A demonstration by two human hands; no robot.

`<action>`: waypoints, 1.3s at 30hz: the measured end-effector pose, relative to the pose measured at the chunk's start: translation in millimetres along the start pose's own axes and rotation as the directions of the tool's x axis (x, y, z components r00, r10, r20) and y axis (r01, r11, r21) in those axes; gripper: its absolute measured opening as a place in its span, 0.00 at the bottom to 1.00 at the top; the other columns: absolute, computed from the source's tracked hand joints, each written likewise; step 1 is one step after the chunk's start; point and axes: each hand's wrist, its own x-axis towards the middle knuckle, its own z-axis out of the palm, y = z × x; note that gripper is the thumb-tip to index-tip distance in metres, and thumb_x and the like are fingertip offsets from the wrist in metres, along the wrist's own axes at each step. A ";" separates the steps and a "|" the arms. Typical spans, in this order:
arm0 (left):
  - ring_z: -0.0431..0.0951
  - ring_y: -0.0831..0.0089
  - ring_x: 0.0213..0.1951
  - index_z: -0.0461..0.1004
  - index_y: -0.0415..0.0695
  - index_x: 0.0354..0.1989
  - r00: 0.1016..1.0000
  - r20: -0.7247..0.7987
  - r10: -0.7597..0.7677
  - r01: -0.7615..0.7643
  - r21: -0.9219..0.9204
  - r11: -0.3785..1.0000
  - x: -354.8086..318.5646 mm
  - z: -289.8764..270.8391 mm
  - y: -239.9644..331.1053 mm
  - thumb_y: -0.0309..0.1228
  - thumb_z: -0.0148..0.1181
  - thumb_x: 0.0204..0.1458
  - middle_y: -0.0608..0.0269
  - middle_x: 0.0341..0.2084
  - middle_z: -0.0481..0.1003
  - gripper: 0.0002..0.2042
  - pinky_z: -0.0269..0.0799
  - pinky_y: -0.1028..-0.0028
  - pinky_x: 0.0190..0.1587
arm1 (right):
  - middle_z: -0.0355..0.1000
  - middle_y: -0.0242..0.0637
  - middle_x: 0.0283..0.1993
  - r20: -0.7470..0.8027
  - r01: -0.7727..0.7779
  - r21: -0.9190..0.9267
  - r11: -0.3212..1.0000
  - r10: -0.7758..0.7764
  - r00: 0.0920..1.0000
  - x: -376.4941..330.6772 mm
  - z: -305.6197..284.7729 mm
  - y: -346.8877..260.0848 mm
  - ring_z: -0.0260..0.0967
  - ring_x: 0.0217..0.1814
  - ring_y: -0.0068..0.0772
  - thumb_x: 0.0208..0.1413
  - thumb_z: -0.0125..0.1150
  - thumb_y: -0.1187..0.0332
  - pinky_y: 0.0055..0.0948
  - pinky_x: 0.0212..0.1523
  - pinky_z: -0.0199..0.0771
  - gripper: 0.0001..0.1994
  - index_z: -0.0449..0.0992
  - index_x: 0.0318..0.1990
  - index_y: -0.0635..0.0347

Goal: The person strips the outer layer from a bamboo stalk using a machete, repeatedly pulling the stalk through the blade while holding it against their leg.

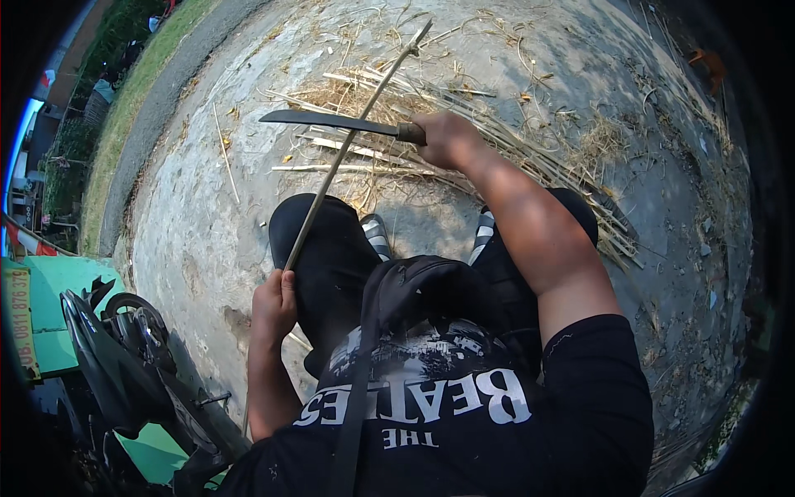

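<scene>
Knife across stick — the left hand (272, 311) grips the stick (320, 199), the right hand (447, 139) the knife (319, 120).
The stick slants forward and to the right from the left fist, past the left knee (308, 224) and over the pile of strips (542, 157); the blade points left — fingers are closed around its handle, and open ground (190, 190) lies beyond its tip. Whether blade and stick touch is hard to tell; the left fist hides part of the stick's near end.
</scene>
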 end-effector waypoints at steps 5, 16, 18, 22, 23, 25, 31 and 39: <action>0.72 0.49 0.22 0.68 0.36 0.30 0.999 0.037 -0.002 0.001 0.013 1.000 5.5 0.2 -19.1 0.41 0.47 0.71 0.44 0.19 0.71 0.21 0.66 0.57 0.28 | 0.80 0.45 0.46 -0.124 -0.328 0.196 0.924 0.355 0.927 6.1 -0.8 24.6 0.77 0.51 0.51 0.54 0.62 0.65 0.46 0.52 0.77 0.11 0.79 0.45 0.52; 0.70 0.64 0.21 0.69 0.37 0.30 0.996 0.090 0.011 0.007 -0.196 0.981 6.2 -1.7 -19.2 0.43 0.44 0.72 0.54 0.17 0.71 0.22 0.65 0.64 0.27 | 0.79 0.44 0.36 -0.138 0.079 0.071 0.994 -0.069 0.988 9.9 18.7 -4.9 0.79 0.43 0.51 0.48 0.64 0.66 0.48 0.44 0.79 0.08 0.77 0.38 0.50; 0.70 0.64 0.21 0.69 0.37 0.30 0.997 0.071 0.023 -0.011 -0.166 0.986 6.1 -2.0 -15.7 0.43 0.44 0.72 0.56 0.17 0.71 0.23 0.65 0.65 0.27 | 0.79 0.45 0.37 -0.127 -0.163 0.195 0.967 0.190 0.973 11.5 17.5 4.3 0.79 0.43 0.51 0.49 0.63 0.66 0.47 0.44 0.79 0.09 0.77 0.39 0.50; 0.72 0.55 0.21 0.69 0.37 0.30 0.996 0.081 -0.030 0.036 -0.078 0.996 6.5 -2.9 -12.8 0.43 0.44 0.72 0.50 0.18 0.71 0.22 0.65 0.60 0.27 | 0.79 0.43 0.37 -0.099 -0.034 0.104 0.994 0.044 0.994 3.1 22.3 -11.4 0.79 0.44 0.52 0.49 0.63 0.66 0.47 0.45 0.78 0.09 0.77 0.40 0.51; 0.72 0.51 0.22 0.69 0.37 0.30 0.998 0.066 -0.024 0.025 -0.021 0.999 6.6 -1.8 -13.6 0.43 0.44 0.72 0.47 0.19 0.71 0.22 0.65 0.59 0.27 | 0.79 0.42 0.36 -0.103 0.095 0.055 0.994 -0.089 0.991 3.9 32.1 -14.6 0.78 0.43 0.51 0.48 0.64 0.67 0.48 0.44 0.78 0.10 0.77 0.39 0.50; 0.72 0.48 0.22 0.68 0.37 0.30 0.998 0.060 -0.008 0.009 -0.019 1.000 5.5 0.5 -14.5 0.43 0.44 0.71 0.45 0.19 0.71 0.22 0.65 0.58 0.28 | 0.79 0.41 0.36 -0.066 0.148 0.026 0.989 -0.146 0.987 -1.6 30.0 -33.8 0.78 0.43 0.51 0.47 0.64 0.67 0.48 0.44 0.78 0.09 0.77 0.38 0.50; 0.72 0.45 0.24 0.68 0.36 0.30 0.998 0.059 0.021 -0.017 -0.070 0.997 10.1 5.7 -10.3 0.43 0.45 0.71 0.42 0.20 0.71 0.22 0.65 0.56 0.28 | 0.80 0.42 0.44 0.070 -0.182 0.223 0.958 0.171 0.983 6.4 -6.1 -8.4 0.78 0.50 0.49 0.53 0.61 0.67 0.45 0.51 0.77 0.10 0.80 0.43 0.49; 0.72 0.49 0.23 0.69 0.35 0.31 0.994 0.101 -0.032 0.038 -0.054 0.998 7.8 -2.7 -12.1 0.42 0.45 0.71 0.44 0.19 0.71 0.22 0.65 0.58 0.29 | 0.80 0.43 0.42 0.031 0.116 -0.040 0.992 -0.115 0.993 -2.7 0.5 -31.6 0.79 0.48 0.48 0.52 0.63 0.65 0.46 0.50 0.77 0.11 0.78 0.43 0.52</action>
